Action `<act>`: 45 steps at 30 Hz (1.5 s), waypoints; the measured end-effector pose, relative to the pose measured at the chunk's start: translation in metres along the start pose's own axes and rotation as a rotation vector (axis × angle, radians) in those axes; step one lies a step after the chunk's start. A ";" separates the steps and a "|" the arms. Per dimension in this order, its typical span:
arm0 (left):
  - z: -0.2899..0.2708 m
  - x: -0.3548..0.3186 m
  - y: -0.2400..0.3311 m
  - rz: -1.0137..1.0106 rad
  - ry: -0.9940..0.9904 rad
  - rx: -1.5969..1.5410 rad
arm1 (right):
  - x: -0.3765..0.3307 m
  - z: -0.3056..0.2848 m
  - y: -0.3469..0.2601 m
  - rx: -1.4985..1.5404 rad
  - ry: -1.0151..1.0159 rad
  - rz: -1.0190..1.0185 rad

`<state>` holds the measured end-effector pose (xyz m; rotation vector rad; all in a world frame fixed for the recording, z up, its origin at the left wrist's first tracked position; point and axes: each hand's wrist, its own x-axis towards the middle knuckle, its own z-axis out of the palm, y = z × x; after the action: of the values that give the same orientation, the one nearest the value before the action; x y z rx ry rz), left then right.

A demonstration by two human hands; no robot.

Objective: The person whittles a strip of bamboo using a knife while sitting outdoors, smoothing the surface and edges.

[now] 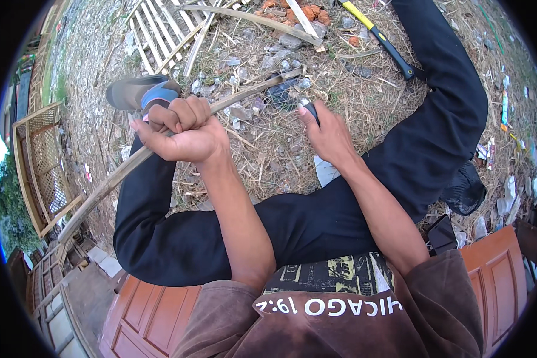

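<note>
My left hand (182, 131) is closed around a long, thin wooden stick (122, 172). The stick runs slantwise from the lower left up past the fist, its far end above the ground in front of me. My right hand (331, 136) grips a small tool with a black handle (311, 112); a pale or metallic bit shows near the thumb. Its kind cannot be made out, since the fingers cover most of it. This tool is apart from the stick, to the right of and below its far end.
A yellow-and-black tool handle (375, 34) lies by my right leg. Wooden slats (161, 30) and red brick pieces (310, 13) are at the top. A lattice panel (45, 155) stands left. Beside me are a black mesh item (464, 190), a phone-like object (441, 234) and a reddish door panel (501, 280).
</note>
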<state>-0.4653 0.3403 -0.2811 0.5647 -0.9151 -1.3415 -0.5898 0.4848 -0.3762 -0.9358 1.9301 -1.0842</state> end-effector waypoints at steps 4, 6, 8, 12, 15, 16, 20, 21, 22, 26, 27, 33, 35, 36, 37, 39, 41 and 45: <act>-0.007 0.001 0.002 0.019 -0.021 0.005 | -0.003 -0.004 -0.027 -0.017 -0.019 -0.050; -0.003 0.003 -0.001 0.011 -0.033 0.013 | -0.008 -0.006 -0.031 0.058 0.011 -0.187; -0.001 0.002 -0.002 0.021 -0.045 0.016 | 0.002 0.002 -0.011 -0.058 0.006 -0.065; -0.003 0.002 -0.001 0.022 -0.006 -0.015 | -0.001 -0.005 -0.028 -0.062 -0.038 -0.029; 0.000 0.004 -0.003 0.020 -0.066 0.022 | -0.002 -0.005 -0.017 0.002 -0.035 -0.183; 0.000 0.002 -0.005 0.016 -0.077 0.023 | 0.005 -0.001 0.006 -0.097 0.000 -0.014; -0.008 0.001 0.001 0.016 0.011 0.012 | 0.007 -0.012 -0.030 -0.076 -0.082 0.030; -0.007 0.002 0.001 0.013 0.015 0.013 | 0.002 -0.012 -0.041 0.032 -0.103 -0.114; -0.007 0.003 0.002 0.010 -0.008 0.013 | -0.003 -0.008 -0.041 0.051 -0.143 -0.174; -0.004 0.001 -0.005 -0.007 -0.080 -0.048 | 0.020 -0.003 0.022 -0.154 -0.003 0.211; -0.008 -0.002 0.001 0.000 -0.070 -0.056 | 0.019 -0.005 0.004 -0.152 -0.023 0.204; -0.002 0.003 -0.003 -0.015 -0.082 -0.047 | 0.016 0.006 0.014 -0.104 -0.011 0.089; -0.006 0.000 0.001 0.004 -0.042 -0.013 | 0.015 0.000 -0.001 -0.084 -0.027 0.097; -0.010 -0.001 0.002 0.000 -0.030 -0.001 | 0.010 -0.005 -0.015 -0.011 -0.073 0.019; -0.013 0.000 0.002 -0.003 -0.028 -0.006 | 0.006 -0.006 -0.021 0.063 -0.118 -0.057; -0.006 0.003 -0.001 -0.007 -0.048 -0.041 | 0.010 -0.002 0.000 0.024 -0.093 -0.023; -0.008 -0.001 0.001 -0.015 -0.006 -0.030 | 0.015 0.001 0.007 -0.141 0.045 0.111; -0.007 0.004 0.000 0.005 -0.023 -0.056 | 0.007 -0.006 -0.017 0.177 -0.049 -0.078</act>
<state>-0.4598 0.3354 -0.2843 0.5042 -0.8945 -1.3677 -0.5944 0.4745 -0.3606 -0.9359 1.7385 -1.2431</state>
